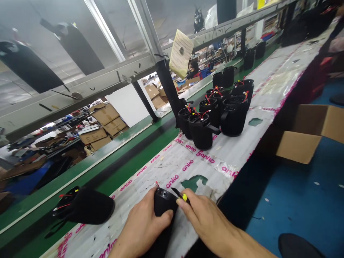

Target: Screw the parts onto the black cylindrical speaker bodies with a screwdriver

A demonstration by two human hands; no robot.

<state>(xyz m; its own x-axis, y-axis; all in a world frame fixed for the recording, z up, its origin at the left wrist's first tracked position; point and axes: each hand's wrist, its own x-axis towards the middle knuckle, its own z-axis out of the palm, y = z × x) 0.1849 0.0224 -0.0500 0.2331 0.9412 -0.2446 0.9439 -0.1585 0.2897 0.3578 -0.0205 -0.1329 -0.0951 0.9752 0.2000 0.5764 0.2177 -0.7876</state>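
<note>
The left hand (142,223) is wrapped around a black housing (166,202), thumb across its near side, above the table (158,170). The right hand (208,218) grips a pointed tool (177,194), apparently a cutter, its dark tip just beside the housing's rim; whether they touch cannot be told.

A slip of that tip could nick the left thumb, which lies close by, or score the housing's skin. It could also catch the thin wires (157,184) at the rim. A turn of the left wrist or a smooth, curved grip would be the likely cause. The torn patch (193,182) in the table's covering might snag something set down there.

The housing is a tapered cylinder, its end smooth and glossy with round openings. The tipped housing (91,207) at the left looks matt and fabric-like, red leads springing from its open end. The covering is thin, pale, wrinkled sheeting with pink lettering; the strip (129,166) beyond is flat green.
</note>
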